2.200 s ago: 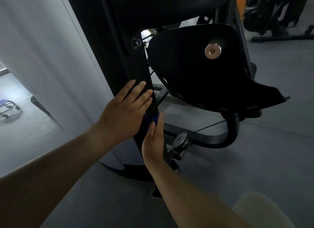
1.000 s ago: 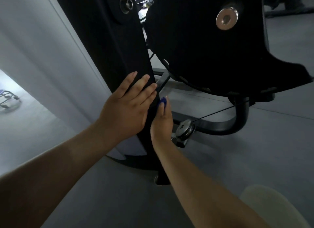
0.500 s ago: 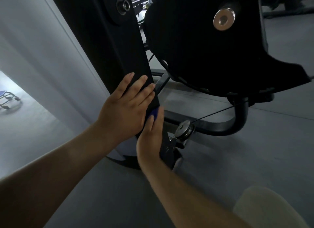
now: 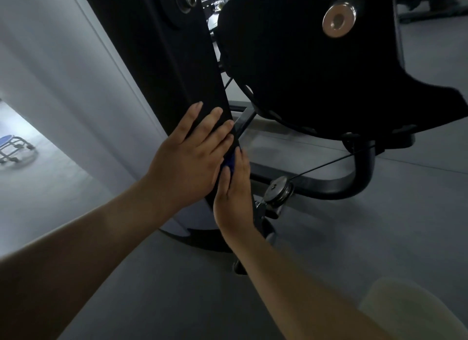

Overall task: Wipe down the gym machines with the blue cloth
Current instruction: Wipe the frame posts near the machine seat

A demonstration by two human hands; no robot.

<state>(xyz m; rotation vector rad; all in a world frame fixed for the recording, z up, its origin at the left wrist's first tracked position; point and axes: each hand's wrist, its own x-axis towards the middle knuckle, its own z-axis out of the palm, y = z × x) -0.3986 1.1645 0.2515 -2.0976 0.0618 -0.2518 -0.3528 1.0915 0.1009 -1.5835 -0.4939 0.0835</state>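
A black gym machine fills the upper middle; its upright post (image 4: 177, 69) runs down to the floor, and a large black cam plate (image 4: 304, 69) with a silver hub sits to the right. My left hand (image 4: 187, 160) lies flat with straight fingers on the post's front face. My right hand (image 4: 234, 190) presses the blue cloth (image 4: 230, 160) against the post's right edge. Only a small blue patch of the cloth shows between the two hands; the rest is hidden under my palm.
A silver pulley (image 4: 278, 191) with a thin cable sits just right of my right hand, above a curved black base tube (image 4: 354, 188). A pale wall (image 4: 63, 86) stands at left, with a small blue stool (image 4: 10, 147) beyond it. Grey floor lies all around.
My right hand with the cloth slid down the post's edge, then came slightly back up. My left hand stayed flat on the post.
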